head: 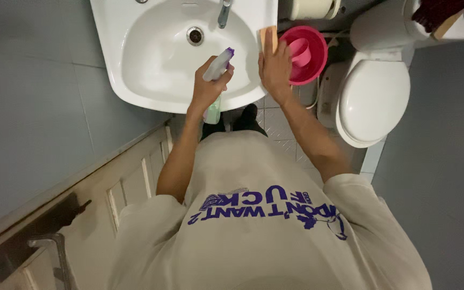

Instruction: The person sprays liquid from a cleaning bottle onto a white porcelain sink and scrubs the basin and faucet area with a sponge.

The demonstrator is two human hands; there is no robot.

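The white washbasin (135, 64) fills the upper middle of the view and serves as the landmark here. To its right stands a white toilet (374, 99) with the lid down, well apart from the basin's rim. Between toilet and basin, just beside the basin's right edge, sits a pink bucket (312, 51) with a pink scoop (298, 51) inside it. Below and to the left of the basin, a pale panelled door (130, 182) runs along the grey wall.

Over the basin's front rim, the left hand (209, 86) is wrapped tightly around a spray bottle (217, 70); its purple-tipped head points into the bowl, while the pale green body hangs below the hand, past the basin's front edge. The right hand (276, 67) lies flat, fingers together and extended, pressing on a tan sponge (267, 37) (only its far end shows beyond the fingertips) that rests on the basin's right rim. At the back of the basin stands a metal tap (224, 13), and the drain (195, 35) sits in the bowl just left of it.
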